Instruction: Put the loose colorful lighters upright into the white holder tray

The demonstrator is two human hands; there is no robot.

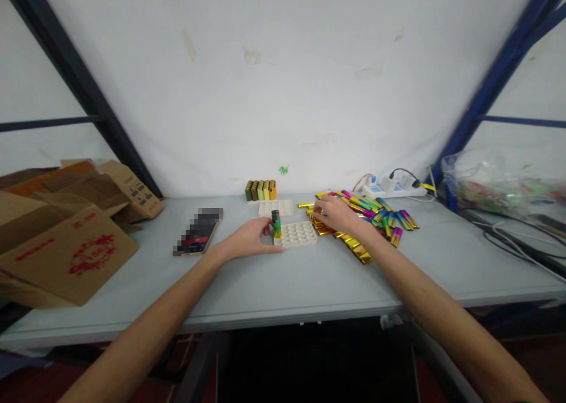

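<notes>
A white tray (298, 236) with rows of round holes lies on the table before me. In its left end stand upright lighters (277, 226) with black tops and green-yellow bodies. My left hand (252, 238) grips the tray's left end, thumb along the front edge and fingers by the lighters. My right hand (333, 211) reaches over a pile of shiny lighters (354, 247) in gold, purple, blue and green. Its fingers are curled together at the pile's left side; what they hold is hidden.
Behind is another white tray (275, 207), beside a block of upright lighters (260, 190). A phone (198, 232) lies left. Cardboard boxes (71, 250) stand far left. At the back right is a power strip (393, 188) with cables; a plastic bag (490, 182) lies farther right.
</notes>
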